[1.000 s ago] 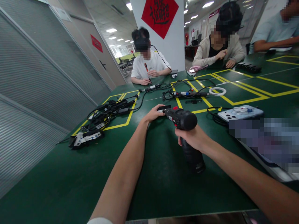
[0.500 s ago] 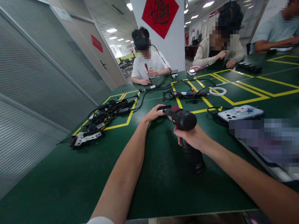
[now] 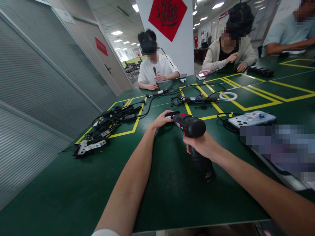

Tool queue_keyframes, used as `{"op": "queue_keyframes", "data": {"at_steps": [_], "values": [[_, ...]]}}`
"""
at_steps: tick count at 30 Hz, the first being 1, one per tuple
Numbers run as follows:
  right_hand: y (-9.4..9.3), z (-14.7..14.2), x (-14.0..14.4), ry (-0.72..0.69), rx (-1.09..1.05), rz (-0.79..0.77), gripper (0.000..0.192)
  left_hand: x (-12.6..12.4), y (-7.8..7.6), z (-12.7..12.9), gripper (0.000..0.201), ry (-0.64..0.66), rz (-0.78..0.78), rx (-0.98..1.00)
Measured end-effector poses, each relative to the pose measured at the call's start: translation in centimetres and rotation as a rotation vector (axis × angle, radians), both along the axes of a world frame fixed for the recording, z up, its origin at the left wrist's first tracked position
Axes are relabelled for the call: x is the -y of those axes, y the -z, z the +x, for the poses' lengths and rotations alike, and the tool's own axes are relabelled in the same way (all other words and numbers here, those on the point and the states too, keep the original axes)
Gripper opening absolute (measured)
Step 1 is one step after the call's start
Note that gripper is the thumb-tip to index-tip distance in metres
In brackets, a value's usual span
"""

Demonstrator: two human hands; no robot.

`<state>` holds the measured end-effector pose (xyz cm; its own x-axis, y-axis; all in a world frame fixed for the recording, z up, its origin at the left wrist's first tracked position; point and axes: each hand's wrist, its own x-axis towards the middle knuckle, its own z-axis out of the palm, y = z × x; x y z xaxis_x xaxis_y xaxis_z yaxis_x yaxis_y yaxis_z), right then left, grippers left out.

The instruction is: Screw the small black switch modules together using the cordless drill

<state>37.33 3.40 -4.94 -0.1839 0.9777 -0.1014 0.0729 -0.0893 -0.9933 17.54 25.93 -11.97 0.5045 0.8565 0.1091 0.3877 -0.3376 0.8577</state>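
Little has shifted since the earlier frames: both hands keep their places and only the view has drifted slightly.

Green table (image 3: 61, 193): marked with yellow tape lines, other people seated along its far and right edges, each occupied with their own items.

Cable bundle (image 3: 108, 123): a tangle of black leads and adapters, well to the left of the hands, untouched.

Cordless drill (image 3: 192, 127): black with red detail, held above the table centre, nose pointing away from the wearer toward the left hand.

Phone (image 3: 251, 118): lying flat to the right of the drill, apart from both hands.

Right hand (image 3: 200, 146): wrapped firmly round the drill's grip, below the motor housing.

Left hand (image 3: 161, 119): fingers closed on a small black part (image 3: 172, 114) pressed to the table at the drill's nose.

Progress, as judged: tool and part are lined up and met; whether the drill is turning cannot be told, and no finished work is visible.
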Motion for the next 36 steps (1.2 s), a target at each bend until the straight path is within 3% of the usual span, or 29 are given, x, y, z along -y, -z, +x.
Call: {"op": "queue_keyframes", "data": {"at_steps": [36], "values": [[0.52,0.15,-0.15,0.001,0.022,0.024,0.005,-0.40,0.32,-0.17,0.064,-0.009,-0.001,0.001]]}}
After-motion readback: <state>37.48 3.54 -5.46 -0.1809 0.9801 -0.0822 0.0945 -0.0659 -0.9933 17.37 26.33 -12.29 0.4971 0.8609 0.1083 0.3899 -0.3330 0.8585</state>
